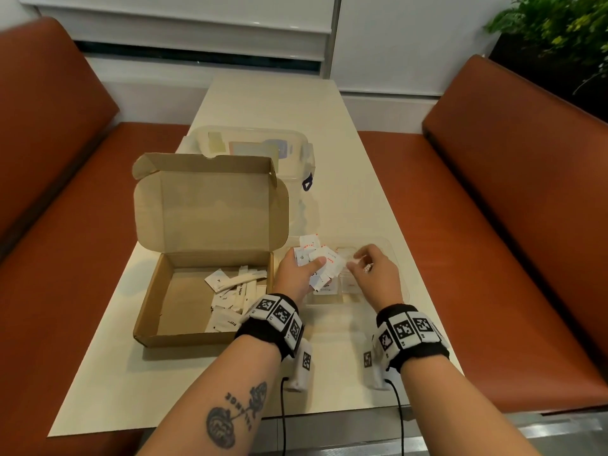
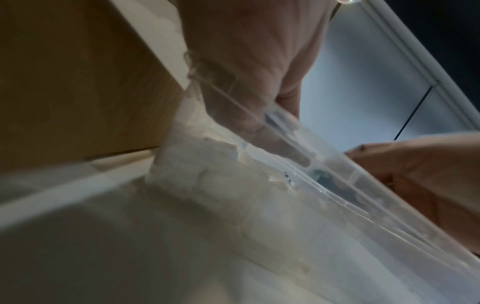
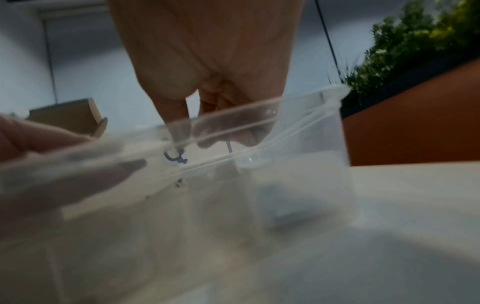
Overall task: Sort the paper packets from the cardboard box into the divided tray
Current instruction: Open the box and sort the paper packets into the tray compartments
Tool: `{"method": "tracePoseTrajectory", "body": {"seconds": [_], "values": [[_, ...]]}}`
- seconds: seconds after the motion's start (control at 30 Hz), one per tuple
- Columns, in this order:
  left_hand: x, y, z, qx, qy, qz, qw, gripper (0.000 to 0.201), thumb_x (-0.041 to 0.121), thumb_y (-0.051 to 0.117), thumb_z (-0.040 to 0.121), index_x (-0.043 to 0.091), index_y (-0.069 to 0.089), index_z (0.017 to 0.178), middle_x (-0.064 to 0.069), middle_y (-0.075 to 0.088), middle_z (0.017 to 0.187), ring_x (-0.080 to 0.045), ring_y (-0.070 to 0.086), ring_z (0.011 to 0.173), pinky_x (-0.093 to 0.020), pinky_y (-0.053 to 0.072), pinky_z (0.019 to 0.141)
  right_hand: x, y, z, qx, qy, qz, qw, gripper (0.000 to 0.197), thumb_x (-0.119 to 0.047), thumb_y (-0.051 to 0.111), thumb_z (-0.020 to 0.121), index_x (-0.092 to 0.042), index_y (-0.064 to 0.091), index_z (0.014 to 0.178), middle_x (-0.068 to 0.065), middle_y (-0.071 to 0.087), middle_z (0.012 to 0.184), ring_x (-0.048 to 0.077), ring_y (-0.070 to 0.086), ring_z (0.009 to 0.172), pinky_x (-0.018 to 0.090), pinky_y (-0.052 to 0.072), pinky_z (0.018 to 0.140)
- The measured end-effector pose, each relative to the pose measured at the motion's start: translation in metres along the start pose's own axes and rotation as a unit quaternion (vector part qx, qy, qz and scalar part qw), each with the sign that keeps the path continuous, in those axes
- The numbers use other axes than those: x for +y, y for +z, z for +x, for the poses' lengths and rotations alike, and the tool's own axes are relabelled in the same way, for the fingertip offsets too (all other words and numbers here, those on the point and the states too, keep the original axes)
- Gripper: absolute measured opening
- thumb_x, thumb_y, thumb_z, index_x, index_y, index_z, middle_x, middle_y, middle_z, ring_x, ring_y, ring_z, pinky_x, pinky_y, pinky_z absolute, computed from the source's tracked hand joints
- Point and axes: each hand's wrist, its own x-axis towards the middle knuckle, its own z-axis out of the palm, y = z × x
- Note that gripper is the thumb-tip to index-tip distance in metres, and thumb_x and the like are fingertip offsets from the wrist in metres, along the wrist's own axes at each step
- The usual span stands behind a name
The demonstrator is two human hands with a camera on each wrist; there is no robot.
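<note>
The left hand (image 1: 297, 270) grips a fan of packets (image 1: 318, 258) over the clear tray (image 1: 396, 258), at three o'clock from the box (image 1: 154, 311), while the right hand (image 1: 371, 269) pinches one by its edge: light, limp, slippery paper, best taken singly.

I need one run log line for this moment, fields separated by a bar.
left hand: holds packets | right hand: over divided tray | cardboard box: open, packets left inside
</note>
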Motion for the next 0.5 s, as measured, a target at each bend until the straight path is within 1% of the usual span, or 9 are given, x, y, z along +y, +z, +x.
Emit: {"method": "tracePoseTrajectory", "body": {"seconds": [0.03,0.07,0.13,0.17,0.23,0.27,0.33,0.4,0.5], "values": [[0.000,0.001,0.000,0.002,0.002,0.008,1.000,0.033,0.003,0.065,0.087,0.010,0.053,0.118,-0.013,0.064,0.118,-0.030,0.064,0.104,-0.051,0.056,0.083,-0.003,0.001,-0.001,0.009,-0.001,0.042,0.999,0.007,-0.024,0.065,0.085,-0.024,0.059,0.087,-0.008,0.060,0.076,0.007,0.052,0.067,0.018,0.039,0.058],[0.001,0.001,-0.001,0.004,0.002,0.014,1.000,0.033,0.004,0.065,0.087,0.011,0.053,0.117,-0.013,0.064,0.118,-0.032,0.064,0.106,-0.054,0.053,0.086,-0.007,0.002,-0.001,0.010,0.001,0.076,0.997,0.006,-0.027,0.065,0.086,-0.023,0.063,0.090,-0.009,0.062,0.078,0.007,0.055,0.070,0.016,0.041,0.061],[0.002,0.001,-0.002,0.006,0.003,0.023,1.000,0.031,0.005,0.066,0.087,0.014,0.053,0.115,-0.012,0.064,0.118,-0.031,0.063,0.106,-0.056,0.052,0.088,-0.010,0.004,0.000,-0.004,0.012,0.121,0.993,0.014,-0.030,0.063,0.088,-0.019,0.070,0.093,-0.008,0.067,0.082,0.008,0.060,0.076,0.018,0.046,0.067],[0.002,0.001,-0.002,0.005,0.004,0.027,1.000,0.031,0.006,0.066,0.087,0.014,0.053,0.114,-0.012,0.064,0.117,-0.031,0.064,0.106,-0.056,0.053,0.087,-0.010,0.006,0.000,-0.009,0.022,0.144,0.989,0.017,-0.031,0.061,0.090,-0.017,0.071,0.092,-0.009,0.069,0.081,0.004,0.061,0.076,0.017,0.047,0.069],[0.001,0.001,-0.002,0.002,0.004,0.028,1.000,0.033,0.006,0.066,0.087,0.014,0.053,0.116,-0.011,0.064,0.117,-0.029,0.064,0.105,-0.052,0.055,0.084,-0.010,0.008,-0.002,-0.010,0.037,0.188,0.981,0.021,-0.032,0.060,0.091,-0.017,0.073,0.086,-0.013,0.068,0.073,-0.006,0.058,0.067,0.010,0.044,0.064],[0.000,0.001,-0.002,0.000,0.004,0.027,1.000,0.034,0.005,0.066,0.087,0.014,0.053,0.117,-0.011,0.064,0.117,-0.028,0.064,0.104,-0.049,0.056,0.082,-0.009,0.010,-0.002,-0.011,0.041,0.201,0.979,0.020,-0.030,0.062,0.089,-0.015,0.073,0.084,-0.011,0.068,0.071,-0.005,0.057,0.065,0.008,0.043,0.062],[0.000,0.001,-0.002,0.000,0.005,0.028,1.000,0.033,0.005,0.066,0.086,0.015,0.054,0.115,-0.010,0.065,0.116,-0.028,0.065,0.102,-0.045,0.057,0.079,-0.007,0.011,-0.002,-0.019,0.042,0.211,0.976,0.012,-0.020,0.068,0.085,-0.009,0.073,0.083,-0.002,0.069,0.075,0.005,0.058,0.068,0.008,0.044,0.062],[0.001,0.001,-0.003,0.001,0.005,0.032,0.999,0.032,0.006,0.067,0.086,0.016,0.054,0.114,-0.010,0.065,0.116,-0.028,0.065,0.103,-0.049,0.056,0.083,-0.007,0.010,-0.002,-0.025,0.043,0.220,0.974,0.005,-0.012,0.070,0.081,-0.007,0.072,0.081,0.002,0.069,0.075,0.009,0.059,0.068,0.008,0.046,0.061],[0.002,0.001,-0.003,0.002,0.004,0.032,0.999,0.031,0.006,0.067,0.086,0.016,0.054,0.113,-0.010,0.065,0.116,-0.029,0.065,0.103,-0.055,0.053,0.086,-0.009,0.008,0.000,-0.019,0.054,0.233,0.971,0.006,-0.009,0.069,0.082,-0.011,0.070,0.076,-0.002,0.068,0.070,0.006,0.059,0.064,0.008,0.046,0.057]]}}
